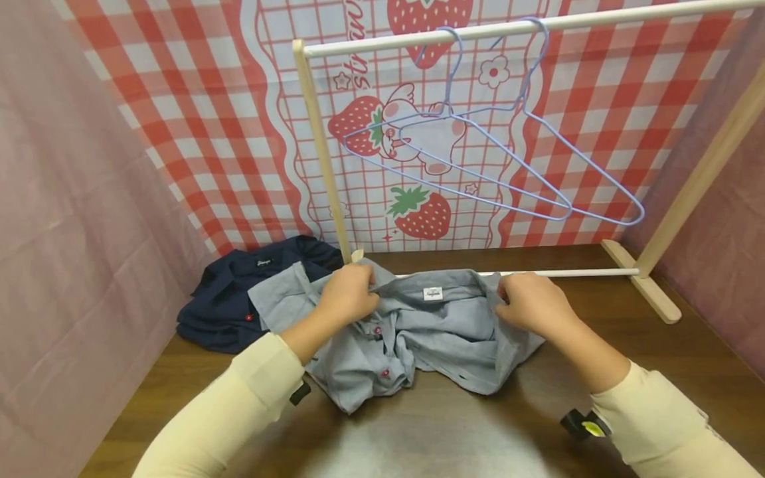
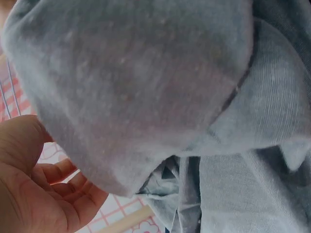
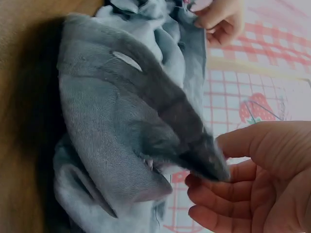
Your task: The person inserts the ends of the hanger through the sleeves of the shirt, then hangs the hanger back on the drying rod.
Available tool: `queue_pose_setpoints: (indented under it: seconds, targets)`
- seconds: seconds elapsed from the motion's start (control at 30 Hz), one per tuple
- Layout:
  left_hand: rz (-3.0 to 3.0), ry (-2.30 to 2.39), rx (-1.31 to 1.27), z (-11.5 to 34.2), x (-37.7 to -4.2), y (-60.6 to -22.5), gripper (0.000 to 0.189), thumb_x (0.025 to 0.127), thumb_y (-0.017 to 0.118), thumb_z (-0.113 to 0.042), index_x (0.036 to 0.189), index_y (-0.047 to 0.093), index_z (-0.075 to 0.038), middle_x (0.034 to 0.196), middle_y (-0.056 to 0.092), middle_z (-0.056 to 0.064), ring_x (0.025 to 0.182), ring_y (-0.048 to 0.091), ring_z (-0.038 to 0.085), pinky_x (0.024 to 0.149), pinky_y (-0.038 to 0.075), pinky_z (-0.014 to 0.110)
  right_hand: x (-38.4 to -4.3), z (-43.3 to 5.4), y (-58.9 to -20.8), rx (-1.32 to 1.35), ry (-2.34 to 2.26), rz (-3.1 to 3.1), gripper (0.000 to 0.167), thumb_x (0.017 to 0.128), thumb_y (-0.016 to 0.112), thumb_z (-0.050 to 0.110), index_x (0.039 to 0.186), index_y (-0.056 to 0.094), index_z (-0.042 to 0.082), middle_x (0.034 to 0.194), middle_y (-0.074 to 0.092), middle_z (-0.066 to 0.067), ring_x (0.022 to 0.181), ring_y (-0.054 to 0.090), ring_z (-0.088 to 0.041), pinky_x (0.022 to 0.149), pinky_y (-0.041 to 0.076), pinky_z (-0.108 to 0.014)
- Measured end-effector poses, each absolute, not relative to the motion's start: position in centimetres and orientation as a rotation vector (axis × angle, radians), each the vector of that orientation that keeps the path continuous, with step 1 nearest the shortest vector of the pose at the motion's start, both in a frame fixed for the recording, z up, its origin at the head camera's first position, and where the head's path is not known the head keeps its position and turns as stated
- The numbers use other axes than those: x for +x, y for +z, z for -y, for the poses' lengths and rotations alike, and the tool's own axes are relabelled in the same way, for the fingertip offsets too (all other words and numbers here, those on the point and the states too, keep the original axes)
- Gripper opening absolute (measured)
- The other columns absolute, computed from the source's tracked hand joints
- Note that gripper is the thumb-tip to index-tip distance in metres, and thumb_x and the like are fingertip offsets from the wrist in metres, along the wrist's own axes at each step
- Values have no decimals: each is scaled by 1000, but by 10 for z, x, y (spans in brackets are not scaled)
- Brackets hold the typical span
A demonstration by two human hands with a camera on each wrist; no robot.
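A grey-blue shirt point(image 1: 448, 325) with red buttons and a white neck label hangs bunched between both hands, over the wooden table. My left hand point(image 1: 349, 292) grips it on the left near the collar. On the other side my right hand point(image 1: 534, 302) pinches its edge between thumb and fingers. In the right wrist view the right hand point(image 3: 262, 179) holds a folded corner of the shirt point(image 3: 116, 107), which has a slit in its band. Cloth of the shirt point(image 2: 136, 97) fills most of the left wrist view, beside the left hand point(image 2: 43, 179).
A folded navy shirt point(image 1: 230, 299) lies at the left, partly under the grey one. Behind stands a wooden clothes rack point(image 1: 325, 146), its rail point(image 1: 382, 44) carrying two lilac hangers point(image 1: 514, 156). A strawberry-print checked cloth point(image 1: 197, 126) backs the table point(image 1: 448, 431); pink curtains point(image 1: 78, 166) flank it.
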State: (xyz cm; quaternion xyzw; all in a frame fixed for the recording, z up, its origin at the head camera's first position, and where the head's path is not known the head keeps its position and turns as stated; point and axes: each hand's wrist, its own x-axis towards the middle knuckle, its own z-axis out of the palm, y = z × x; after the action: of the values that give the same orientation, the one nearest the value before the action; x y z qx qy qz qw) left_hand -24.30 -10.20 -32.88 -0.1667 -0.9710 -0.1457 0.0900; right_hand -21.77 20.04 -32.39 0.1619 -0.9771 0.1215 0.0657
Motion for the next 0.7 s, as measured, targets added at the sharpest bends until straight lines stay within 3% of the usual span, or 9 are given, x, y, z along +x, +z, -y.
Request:
queue_pose_setpoints:
  seconds: [0.13,0.2,0.33,0.53,0.7]
  targets:
    - [2870,-444,-483,106,-241,-323,11,74,64,-2,73,58,-11,65,50,-1,54,40,13,52,41,31,-219,-208,-317,487,379,2906,13,71,65,7,64,57,13,58,46,2,56,43,-17,48,32,-33]
    - [2874,-434,-475,108,-240,-319,11,75,65,-2,82,65,-11,74,62,2,58,50,16,58,49,34,-221,-212,-314,476,373,2898,9,72,65,7,67,60,11,60,49,1,57,46,-19,48,34,-35]
    - [2881,-455,-456,113,-240,-311,17,76,61,1,88,70,-9,81,67,6,58,51,17,59,50,35,-224,-219,-310,455,339,2866,3,74,66,6,76,65,7,65,56,-3,60,52,-24,50,42,-42]
    - [2790,-492,-480,128,-241,-298,23,76,58,4,91,72,-5,86,69,9,60,51,17,62,50,37,-232,-220,-312,494,317,2850,23,74,65,4,97,68,-1,75,64,-8,67,60,-28,57,48,-48]
    - [2737,-476,-414,140,-244,-290,24,78,58,5,94,73,-5,93,70,12,66,58,22,63,51,40,-234,-213,-322,602,322,2895,21,70,72,5,91,68,1,71,60,-2,65,57,-21,57,47,-43]
